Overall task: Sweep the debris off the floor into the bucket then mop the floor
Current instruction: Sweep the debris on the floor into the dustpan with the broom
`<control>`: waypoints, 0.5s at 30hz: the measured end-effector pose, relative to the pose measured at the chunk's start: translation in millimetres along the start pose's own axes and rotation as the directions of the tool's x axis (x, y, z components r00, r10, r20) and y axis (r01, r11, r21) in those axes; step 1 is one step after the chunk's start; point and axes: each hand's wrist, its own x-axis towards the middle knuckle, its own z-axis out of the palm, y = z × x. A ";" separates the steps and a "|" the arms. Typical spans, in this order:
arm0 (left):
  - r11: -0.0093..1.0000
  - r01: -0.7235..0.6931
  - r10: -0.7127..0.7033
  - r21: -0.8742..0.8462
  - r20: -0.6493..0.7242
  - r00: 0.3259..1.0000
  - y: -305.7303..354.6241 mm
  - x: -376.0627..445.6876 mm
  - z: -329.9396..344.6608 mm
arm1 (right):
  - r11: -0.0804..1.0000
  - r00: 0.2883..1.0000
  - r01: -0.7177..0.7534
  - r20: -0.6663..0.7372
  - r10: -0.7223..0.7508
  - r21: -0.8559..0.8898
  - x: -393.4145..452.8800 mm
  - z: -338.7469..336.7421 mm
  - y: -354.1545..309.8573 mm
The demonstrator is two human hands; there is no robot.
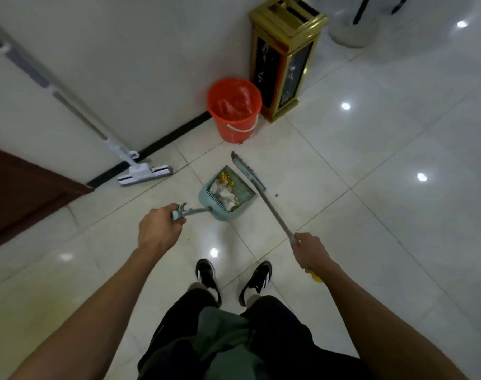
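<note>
My left hand (158,229) grips the handle of a teal dustpan (244,195), which sits on the tiled floor holding white and yellow debris (225,191). My right hand (312,252) grips the long grey handle of a broom (249,171), whose narrow head lies just right of the dustpan mouth. An orange bucket (235,124) lined with clear plastic stands against the wall beyond the dustpan. A white sponge mop (144,174) leans on the wall to the left. A few small crumbs (276,195) lie on the floor right of the pan.
A gold and black bin (286,64) stands right of the bucket. A brown door (19,193) is at the left edge. My two black shoes (232,278) are below the dustpan. A white round base (351,31) with black legs sits at the far right.
</note>
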 end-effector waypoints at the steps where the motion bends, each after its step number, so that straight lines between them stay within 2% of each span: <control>1: 0.999 0.042 -0.042 -0.016 -0.016 0.999 -8.1 -11.8 -0.1 | 0.999 0.999 0.027 0.018 -0.026 -0.032 4.3 -0.3 -4.5; 7: 0.955 0.281 -0.289 -0.089 -0.096 0.952 -63.9 -86.2 6.6 | 0.949 0.979 0.197 0.102 -0.176 -0.246 23.5 11.2 -41.7; 11: 0.900 0.413 -0.428 -0.138 -0.110 0.897 -102.5 -145.3 20.5 | 0.870 0.960 0.277 0.157 -0.232 -0.408 29.7 30.5 -66.7; 15: 0.820 0.532 -0.562 -0.212 -0.124 0.818 -133.3 -203.9 36.5 | 0.802 0.932 0.364 0.186 -0.312 -0.474 27.1 54.5 -86.4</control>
